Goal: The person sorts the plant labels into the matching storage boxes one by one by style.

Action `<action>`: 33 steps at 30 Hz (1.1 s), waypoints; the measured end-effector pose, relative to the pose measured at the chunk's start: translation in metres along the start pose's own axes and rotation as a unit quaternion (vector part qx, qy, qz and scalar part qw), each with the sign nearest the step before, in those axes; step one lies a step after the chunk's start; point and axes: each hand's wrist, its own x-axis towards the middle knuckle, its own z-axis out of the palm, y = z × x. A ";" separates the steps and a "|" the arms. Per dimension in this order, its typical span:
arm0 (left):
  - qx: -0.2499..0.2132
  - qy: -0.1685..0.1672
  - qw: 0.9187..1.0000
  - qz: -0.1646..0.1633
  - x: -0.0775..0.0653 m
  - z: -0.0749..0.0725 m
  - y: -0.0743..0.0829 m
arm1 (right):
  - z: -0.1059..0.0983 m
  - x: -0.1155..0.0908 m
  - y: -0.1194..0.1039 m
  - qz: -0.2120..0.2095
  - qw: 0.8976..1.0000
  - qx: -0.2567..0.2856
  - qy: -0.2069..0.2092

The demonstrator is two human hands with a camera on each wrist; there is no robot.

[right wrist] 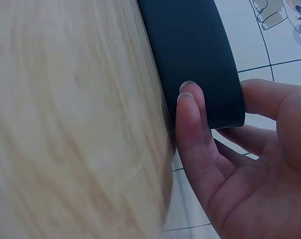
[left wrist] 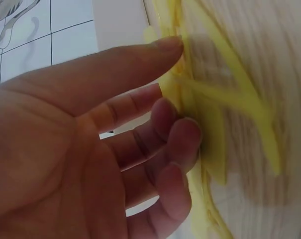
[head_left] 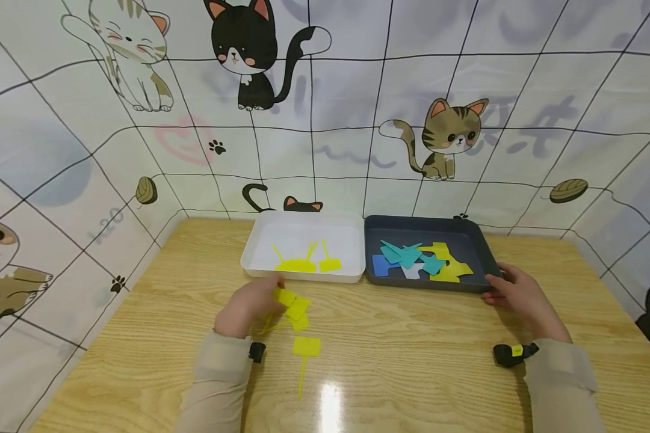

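My left hand pinches a loose bunch of yellow stemmed tags between thumb and fingertips, just in front of the white tray. In the left wrist view, the thumb lies against thin yellow stems, with curled fingers on flat yellow tags. One more yellow tag, a rectangular head on a long thin stem, lies nearer on the table. My right hand grips the dark grey tray by its front right corner. From the right wrist, its fingertips show against the tray's outer wall.
Several yellow tags lie in the white tray, their stems pointing up. The dark tray beside it holds teal pieces, yellow pieces, a blue one and a pale one. A cat-patterned sheet rises behind the wooden table.
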 end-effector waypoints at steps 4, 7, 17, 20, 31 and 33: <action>0.007 0.003 1.000 -0.007 0.000 0.000 0.001 | 0.000 0.000 0.000 0.003 1.000 -0.001 -0.002; 0.007 0.009 1.000 -0.015 0.001 0.001 0.001 | -0.001 -0.001 -0.001 0.003 1.000 -0.001 -0.001; -0.022 -0.005 1.000 0.012 0.005 0.001 -0.004 | -0.001 0.001 -0.003 0.006 1.000 0.001 0.007; -0.041 -0.009 0.999 0.011 0.006 0.000 -0.007 | 0.000 0.003 -0.002 0.008 1.000 0.000 0.012; -0.219 0.043 0.973 0.055 0.005 -0.011 -0.007 | 0.000 0.002 -0.002 0.005 1.000 -0.006 0.013; -0.271 0.053 0.960 0.053 0.003 -0.013 -0.006 | 0.000 0.002 -0.002 0.008 1.000 -0.005 0.013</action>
